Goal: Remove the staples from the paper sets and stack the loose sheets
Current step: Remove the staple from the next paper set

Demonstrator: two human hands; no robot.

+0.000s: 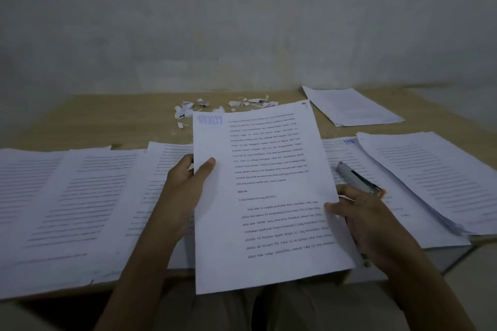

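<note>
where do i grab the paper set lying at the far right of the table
Likely its near-left corner, coming from your side: the paper set lies flat and skewed on the table, that corner points toward you, and bare wood shows beside it for a thumb to slide under.

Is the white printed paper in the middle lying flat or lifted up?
Lifted up: the white printed paper hangs past the wooden table edge, the left hand gripping one side, the right hand pinching the other.

White sheet bears black text and a blue stamp; table tan.
</note>
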